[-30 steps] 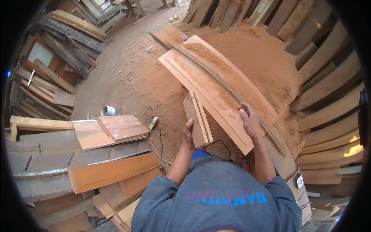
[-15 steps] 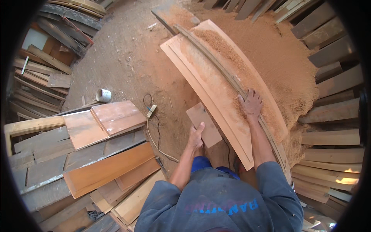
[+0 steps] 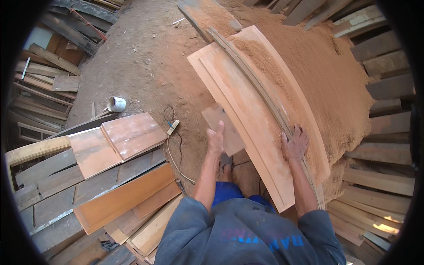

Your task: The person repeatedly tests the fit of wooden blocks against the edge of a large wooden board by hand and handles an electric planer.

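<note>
My left hand grips a small flat wooden board, its thumb on the upper face. The board is tilted beside the left edge of a large wooden panel with a stepped border. Along the panel runs a long narrow wooden strip, dusted with sawdust. My right hand is over the near part of this strip, thumb on one side and fingers on the other. Part of the strip is hidden under the palm and forearm.
Reddish sawdust is heaped on the right. A power strip with cords lies on the ground to the left, near a white bucket. Stacked boards fill the lower left; more planks line the right.
My left hand has moved forward and slightly left with the small board. My right hand is a little nearer to my body on the strip. The whole view has shifted slightly.
</note>
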`<state>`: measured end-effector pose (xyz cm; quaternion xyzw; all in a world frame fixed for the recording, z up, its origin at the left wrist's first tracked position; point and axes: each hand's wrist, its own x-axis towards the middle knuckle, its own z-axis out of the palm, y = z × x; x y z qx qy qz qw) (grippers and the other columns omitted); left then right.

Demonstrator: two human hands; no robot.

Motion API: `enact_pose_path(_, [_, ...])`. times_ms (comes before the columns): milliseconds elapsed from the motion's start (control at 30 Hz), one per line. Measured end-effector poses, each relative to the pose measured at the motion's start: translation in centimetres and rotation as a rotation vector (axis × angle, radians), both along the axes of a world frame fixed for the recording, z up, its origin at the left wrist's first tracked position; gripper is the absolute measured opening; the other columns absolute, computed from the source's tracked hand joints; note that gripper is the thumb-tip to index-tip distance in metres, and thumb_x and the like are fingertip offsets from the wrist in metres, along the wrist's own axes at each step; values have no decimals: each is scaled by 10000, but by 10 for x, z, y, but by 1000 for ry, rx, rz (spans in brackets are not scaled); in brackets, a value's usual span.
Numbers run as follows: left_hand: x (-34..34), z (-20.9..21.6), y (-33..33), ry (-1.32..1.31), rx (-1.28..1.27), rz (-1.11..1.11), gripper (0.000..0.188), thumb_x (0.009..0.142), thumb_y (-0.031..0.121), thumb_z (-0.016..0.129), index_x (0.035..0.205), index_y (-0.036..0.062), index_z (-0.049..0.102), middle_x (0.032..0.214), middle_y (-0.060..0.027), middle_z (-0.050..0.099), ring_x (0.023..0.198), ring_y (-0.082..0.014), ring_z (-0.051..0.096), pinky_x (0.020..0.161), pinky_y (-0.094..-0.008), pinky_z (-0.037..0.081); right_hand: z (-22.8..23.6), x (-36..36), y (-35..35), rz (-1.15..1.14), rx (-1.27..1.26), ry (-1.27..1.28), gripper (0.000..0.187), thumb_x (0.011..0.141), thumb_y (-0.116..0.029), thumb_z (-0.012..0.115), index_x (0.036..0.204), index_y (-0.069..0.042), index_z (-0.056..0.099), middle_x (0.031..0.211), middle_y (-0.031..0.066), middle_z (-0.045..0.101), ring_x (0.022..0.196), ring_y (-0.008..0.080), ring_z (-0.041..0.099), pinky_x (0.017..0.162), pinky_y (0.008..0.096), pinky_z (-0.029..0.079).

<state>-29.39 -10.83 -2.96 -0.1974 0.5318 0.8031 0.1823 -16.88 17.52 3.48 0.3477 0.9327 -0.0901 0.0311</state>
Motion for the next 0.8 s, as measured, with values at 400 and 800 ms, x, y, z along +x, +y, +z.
enact_pose_path(400, [-273, -2, -61, 73, -83, 79, 470, 963, 243, 734, 1302, -44, 583, 1179, -149, 694, 982, -286, 724, 879, -461, 619, -8, 11, -1, 58, 42, -49, 745, 873, -471, 704, 1465, -87, 465, 1465, 233, 440, 1364, 434, 401, 1134, 553, 315])
enact_pose_path(800, [29, 8, 8, -33, -135, -41, 475, 993, 212, 698, 1338, -73, 538, 1245, -143, 666, 1057, -237, 687, 927, -416, 595, -6, -3, 24, 200, -40, -22, 688, 943, -572, 601, 1387, -51, 543, 1422, 237, 481, 1330, 411, 439, 1100, 539, 335])
